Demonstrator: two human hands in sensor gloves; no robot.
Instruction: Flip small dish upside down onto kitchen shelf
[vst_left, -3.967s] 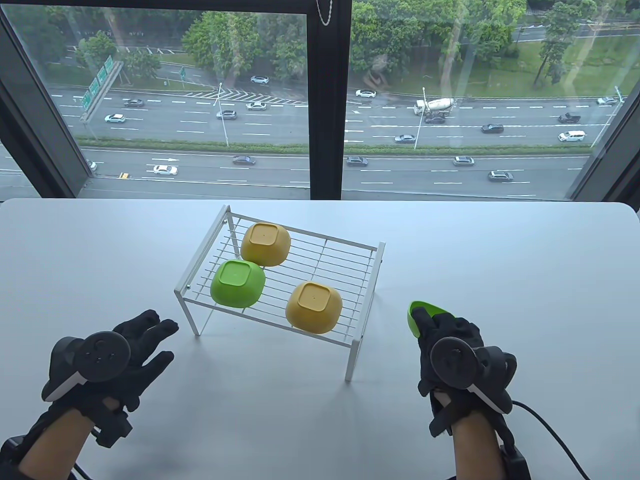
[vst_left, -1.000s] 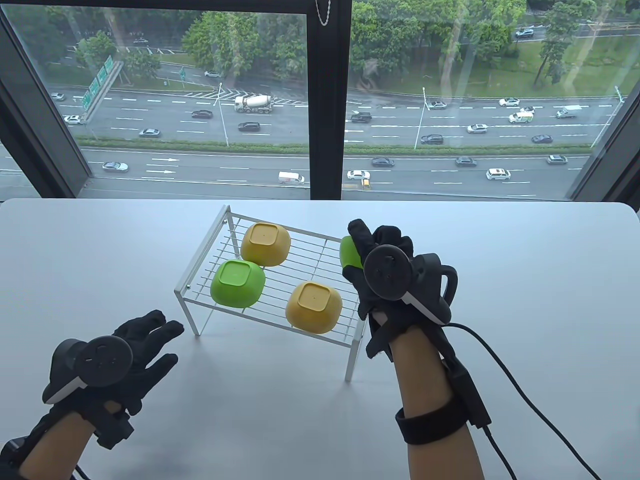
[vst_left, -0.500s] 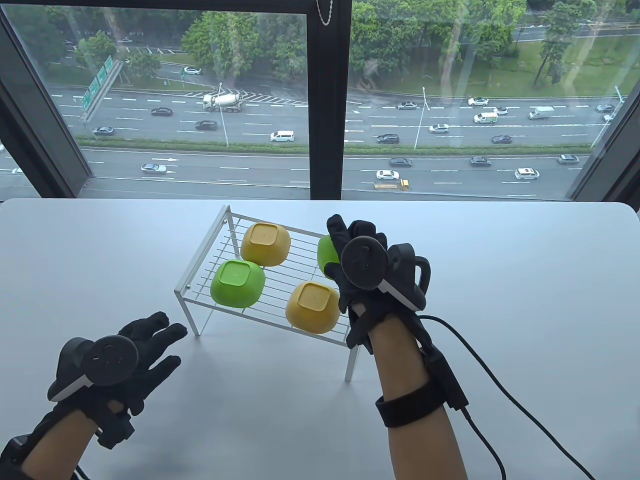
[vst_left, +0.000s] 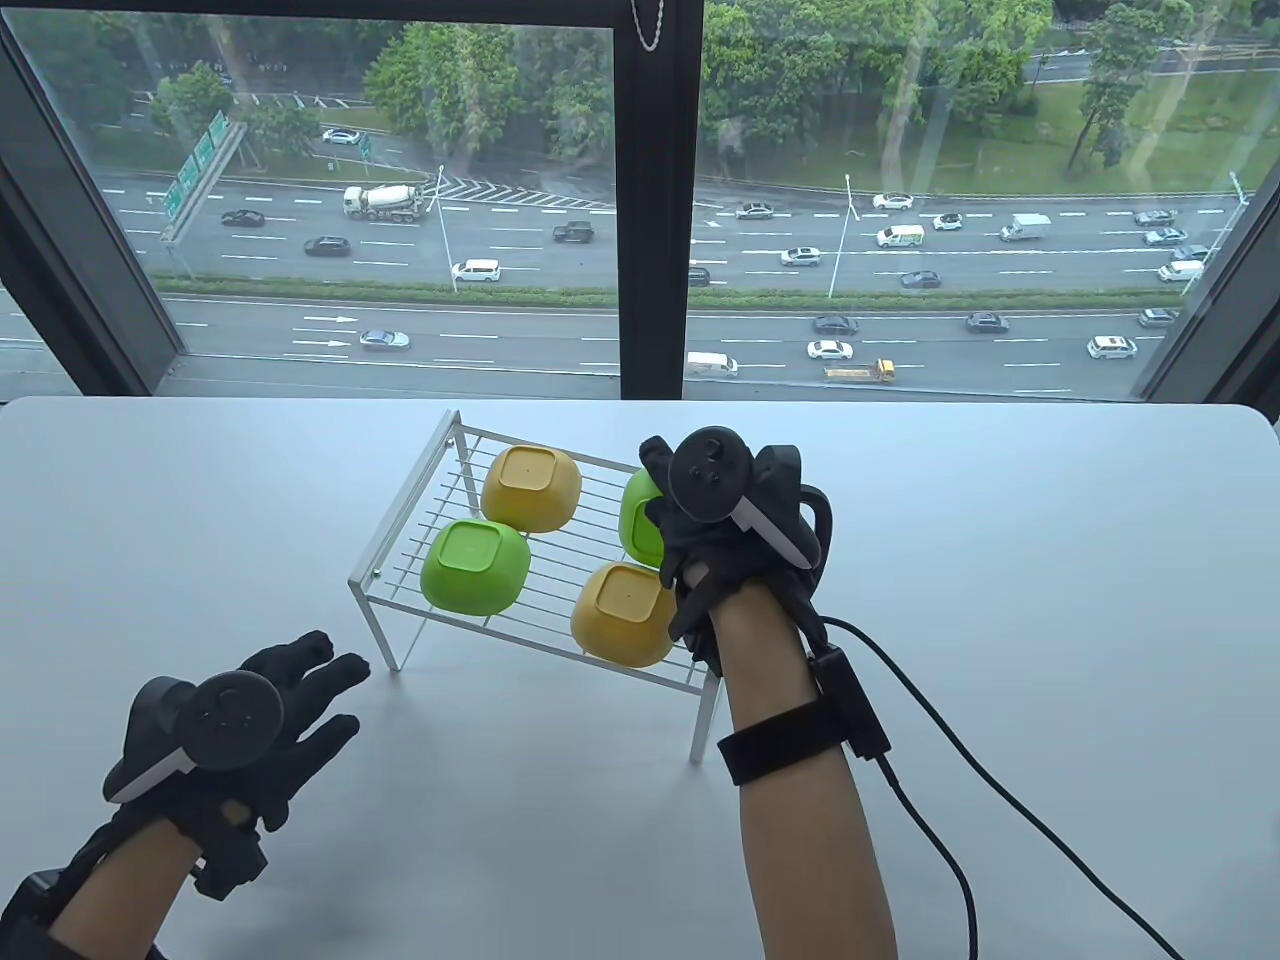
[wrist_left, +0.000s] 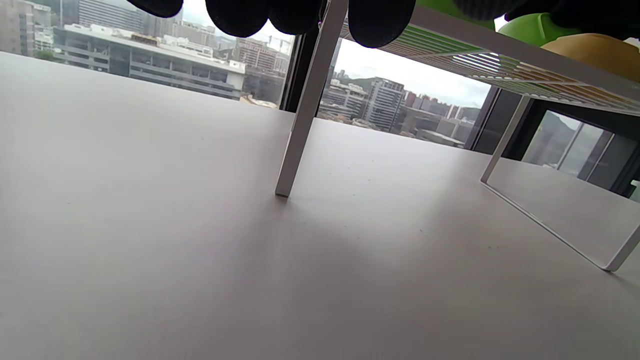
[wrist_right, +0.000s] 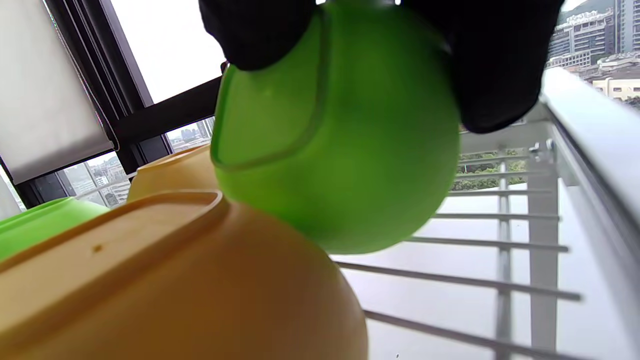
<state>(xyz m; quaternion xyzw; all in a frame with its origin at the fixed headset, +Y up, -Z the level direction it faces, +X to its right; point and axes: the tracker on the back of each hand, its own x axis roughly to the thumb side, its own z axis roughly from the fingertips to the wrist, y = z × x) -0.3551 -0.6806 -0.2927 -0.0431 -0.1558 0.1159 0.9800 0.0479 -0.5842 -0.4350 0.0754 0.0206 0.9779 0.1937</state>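
**Green dish over the shelf, tight gap beside the yellow one**

Table view: my right hand (vst_left: 725, 530) grips the small green dish (vst_left: 640, 515) above the far right part of the wire shelf (vst_left: 400, 545). A yellow dish (vst_left: 625, 612) sits just beside it. My left hand (vst_left: 250, 720) hovers over the table, fingers spread, holding nothing.

Left wrist view: only the shelf's leg (wrist_left: 305, 125) and underside show; nothing to brace it if I bump it.

Right wrist view: the green dish (wrist_right: 340, 140), tilted base toward camera, looks close to the yellow dish (wrist_right: 165, 285); contact unclear. Risk: the rim lands on its neighbour and settles crooked, or it slides off the wires.
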